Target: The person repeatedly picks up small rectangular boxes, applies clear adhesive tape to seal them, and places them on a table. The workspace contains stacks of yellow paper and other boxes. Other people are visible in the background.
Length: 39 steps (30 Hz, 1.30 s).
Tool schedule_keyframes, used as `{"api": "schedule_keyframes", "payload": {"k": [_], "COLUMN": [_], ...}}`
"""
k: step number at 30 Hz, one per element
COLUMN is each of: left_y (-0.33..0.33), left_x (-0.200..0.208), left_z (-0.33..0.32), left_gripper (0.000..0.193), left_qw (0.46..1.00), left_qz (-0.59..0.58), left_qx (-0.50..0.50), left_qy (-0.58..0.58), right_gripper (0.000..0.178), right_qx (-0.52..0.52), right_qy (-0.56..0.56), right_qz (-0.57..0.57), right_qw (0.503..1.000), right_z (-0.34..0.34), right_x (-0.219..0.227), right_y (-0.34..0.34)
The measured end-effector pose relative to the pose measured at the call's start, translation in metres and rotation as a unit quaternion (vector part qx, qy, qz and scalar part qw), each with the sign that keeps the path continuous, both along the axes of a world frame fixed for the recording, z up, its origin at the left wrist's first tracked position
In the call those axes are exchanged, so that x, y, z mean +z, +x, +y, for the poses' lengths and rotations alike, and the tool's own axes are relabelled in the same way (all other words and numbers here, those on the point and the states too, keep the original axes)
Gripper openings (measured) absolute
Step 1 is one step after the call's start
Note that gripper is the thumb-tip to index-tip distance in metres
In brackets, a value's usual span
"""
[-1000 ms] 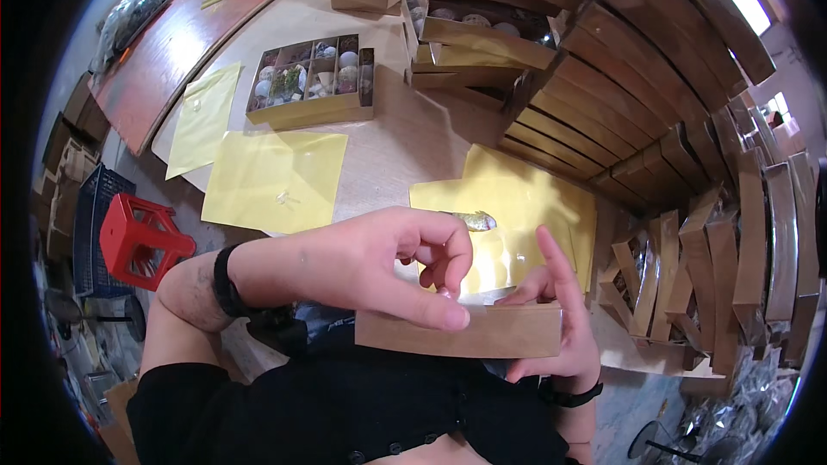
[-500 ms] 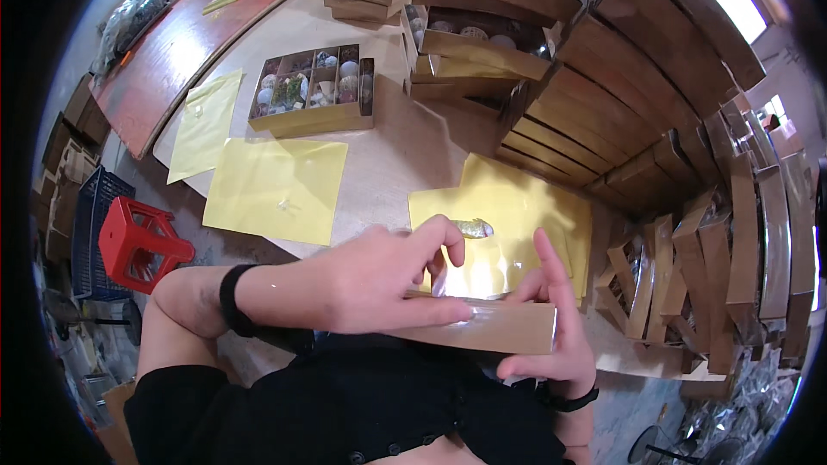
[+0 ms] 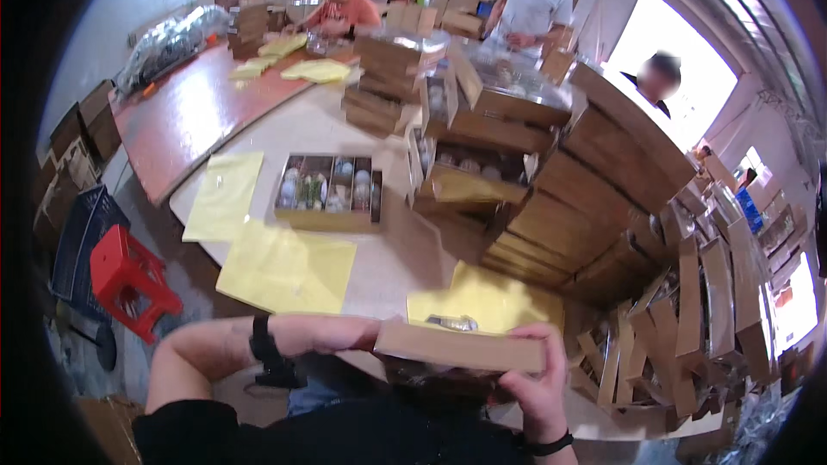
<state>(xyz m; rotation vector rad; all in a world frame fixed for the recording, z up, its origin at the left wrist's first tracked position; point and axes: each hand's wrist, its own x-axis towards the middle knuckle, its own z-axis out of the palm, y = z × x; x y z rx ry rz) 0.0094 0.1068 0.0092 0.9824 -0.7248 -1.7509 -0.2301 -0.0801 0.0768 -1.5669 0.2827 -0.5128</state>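
Note:
In front of my chest I hold a brown cardboard box (image 3: 457, 347) tipped up, one long plain side turned towards the top. My left hand (image 3: 349, 334) grips its left end, the fingers partly hidden behind the cardboard. At the other end my right hand (image 3: 541, 383) is closed round the corner, thumb below and fingers above. What lies in this box is dark and cannot be made out. Just beyond it, a small shiny packet (image 3: 454, 322) rests on yellow sheets (image 3: 487, 293). Farther left stands an open-topped, divided box of round ornaments (image 3: 329, 188).
More yellow sheets (image 3: 289, 269) lie to the left. Tall stacks of cardboard boxes (image 3: 594, 194) border the table on the right. A red stool (image 3: 133, 275) stands on the floor at left. Co-workers (image 3: 349, 10) are beyond the table.
The view has tilted up, bringing co-workers into sight. My left hand has gone from across the box to its left end. My right hand's outstretched fingers have closed on the right end.

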Motion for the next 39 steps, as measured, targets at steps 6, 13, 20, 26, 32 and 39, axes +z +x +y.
{"api": "schedule_keyframes", "payload": {"k": [6,13,20,26,32,39], "left_y": [0.002,0.101,0.193,0.198,0.250,0.281], "left_x": [0.052,0.198,0.273,0.244,0.172,0.003], "left_z": [0.009,-0.036,-0.156,-0.183,-0.116,0.048], "left_gripper": [0.079,0.043,0.030,0.047,0.055,0.085], "left_qw": [0.902,0.816,0.874,0.885,0.461,0.640], "left_qz": [-0.355,-0.175,-0.251,-0.293,-0.843,-0.637], "left_qx": [0.139,0.466,0.385,0.302,0.249,0.353], "left_qy": [-0.202,-0.294,-0.157,-0.201,-0.123,0.245], "right_gripper": [0.070,0.094,0.054,0.038,0.033,0.033], "right_qx": [-0.059,-0.028,-0.072,-0.101,-0.111,-0.124], "right_qy": [0.083,-0.020,-0.032,0.005,-0.009,0.036], "right_qz": [-0.180,-0.149,-0.076,-0.049,0.008,0.071], "right_qw": [0.978,0.988,0.994,0.994,0.994,0.989], "right_z": [-0.024,-0.039,-0.038,-0.048,-0.052,-0.047], "right_x": [0.047,0.033,-0.007,-0.022,-0.023,-0.047], "right_y": [0.052,0.050,0.025,0.003,-0.021,-0.029]}}
